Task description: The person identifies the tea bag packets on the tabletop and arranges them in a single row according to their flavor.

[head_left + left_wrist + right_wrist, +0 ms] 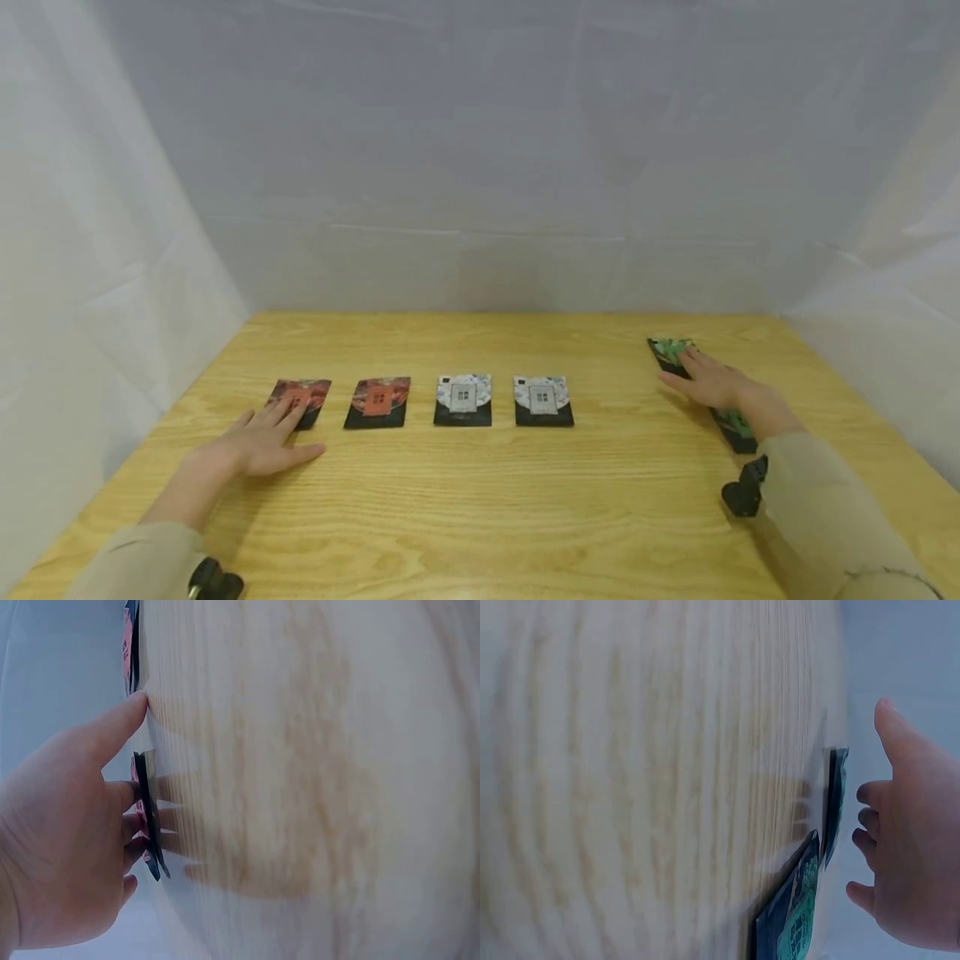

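Note:
My left hand (pixel 255 443) lies with its fingers spread over the leftmost red-and-black packet (pixel 318 392), fingertips on its printed face. In the left wrist view, this packet (pixel 147 817) shows edge-on behind the fingers. At the right, my right hand (pixel 716 385) reaches forward, with its fingertips over a green-and-black packet (pixel 667 352). Another green packet (pixel 738 432) lies nearer, partly hidden under that hand and wrist. From the right wrist view, the fingers hang just above the farther green packet (pixel 835 796), thumb extended, and the nearer green packet (pixel 796 907) is below them.
Between the hands, a second red packet (pixel 377 403) and two white-and-black packets, one left (pixel 462 400) and one right (pixel 543 402), lie in a row on the wooden table (pixel 480 508). White sheeting (pixel 480 167) hangs behind the table and at both sides.

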### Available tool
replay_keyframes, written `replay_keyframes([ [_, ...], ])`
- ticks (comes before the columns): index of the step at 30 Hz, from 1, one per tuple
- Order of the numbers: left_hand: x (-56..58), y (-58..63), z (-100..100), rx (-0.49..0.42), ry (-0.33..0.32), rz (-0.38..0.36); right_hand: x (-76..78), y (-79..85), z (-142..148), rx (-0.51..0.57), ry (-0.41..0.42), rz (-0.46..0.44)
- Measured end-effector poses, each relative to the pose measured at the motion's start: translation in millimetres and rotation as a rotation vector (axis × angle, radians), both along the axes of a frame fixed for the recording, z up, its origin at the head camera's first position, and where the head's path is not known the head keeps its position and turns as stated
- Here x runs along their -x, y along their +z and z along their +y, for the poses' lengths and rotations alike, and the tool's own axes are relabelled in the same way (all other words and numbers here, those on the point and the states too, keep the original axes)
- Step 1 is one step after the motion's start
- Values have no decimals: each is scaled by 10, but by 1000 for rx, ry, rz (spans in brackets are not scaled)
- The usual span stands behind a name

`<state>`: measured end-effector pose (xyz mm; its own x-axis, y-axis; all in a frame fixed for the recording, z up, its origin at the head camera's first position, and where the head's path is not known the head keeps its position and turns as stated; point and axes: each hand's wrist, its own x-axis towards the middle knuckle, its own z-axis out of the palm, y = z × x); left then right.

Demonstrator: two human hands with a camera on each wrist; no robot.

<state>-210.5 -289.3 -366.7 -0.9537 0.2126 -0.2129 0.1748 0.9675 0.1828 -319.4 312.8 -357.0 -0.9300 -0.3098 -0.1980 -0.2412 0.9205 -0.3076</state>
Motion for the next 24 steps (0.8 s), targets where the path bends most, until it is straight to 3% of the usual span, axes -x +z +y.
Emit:
replay_keyframes([
  [9,-1,2,-8,5,0,0,63,-18,26,11,18,-110],
  [24,-9,18,-11,-1,-2,-11,-75,10,-59,-61,62,-100],
])
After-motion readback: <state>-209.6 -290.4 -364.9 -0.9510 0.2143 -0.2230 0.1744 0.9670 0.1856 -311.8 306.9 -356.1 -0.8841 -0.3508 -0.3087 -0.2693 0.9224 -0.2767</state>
